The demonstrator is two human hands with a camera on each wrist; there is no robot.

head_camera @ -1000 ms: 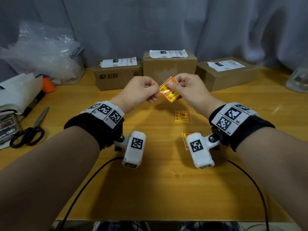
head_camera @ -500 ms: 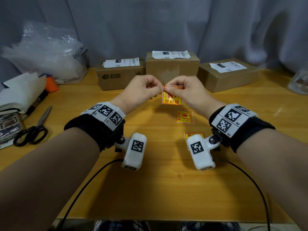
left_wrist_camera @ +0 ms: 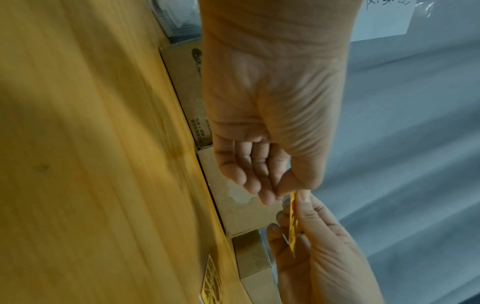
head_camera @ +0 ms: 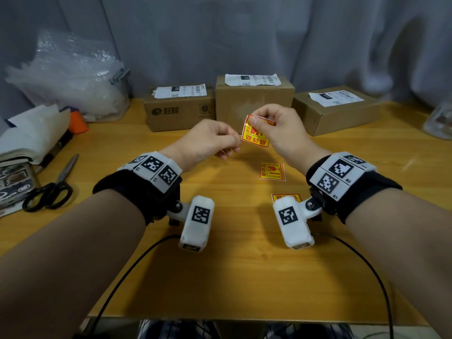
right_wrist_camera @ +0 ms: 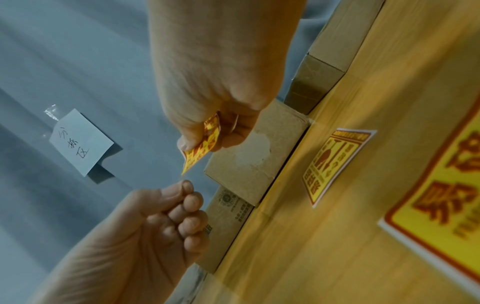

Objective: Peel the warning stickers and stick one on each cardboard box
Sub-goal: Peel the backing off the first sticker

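Pinching the top corner of a yellow-and-red warning sticker (head_camera: 255,135), the right hand (head_camera: 281,129) holds it up above the tabletop (head_camera: 232,277), thumb and forefinger pressed on either side while the other fingers curl behind it. The sticker's upper edge is bent over. The left hand (head_camera: 210,140) sits just beside it, its fingers curled and thumb and forefinger pressed together at the sticker's lower left corner; whether they actually have hold of that corner or of a thin bit of backing, I cannot tell.

Two more stickers lie flat on the tabletop nearer the person: a second sticker (head_camera: 272,171) in the open, and a third sticker (head_camera: 286,198) partly hidden under the right wrist camera.

Three cardboard boxes stand in a row along the far edge, each with a white shipping label on top: the left box (head_camera: 178,116), the taller middle box (head_camera: 254,99) directly behind the raised hands, and the right box (head_camera: 335,113) set at an angle.

Off to the left lie black-handled scissors (head_camera: 49,189).
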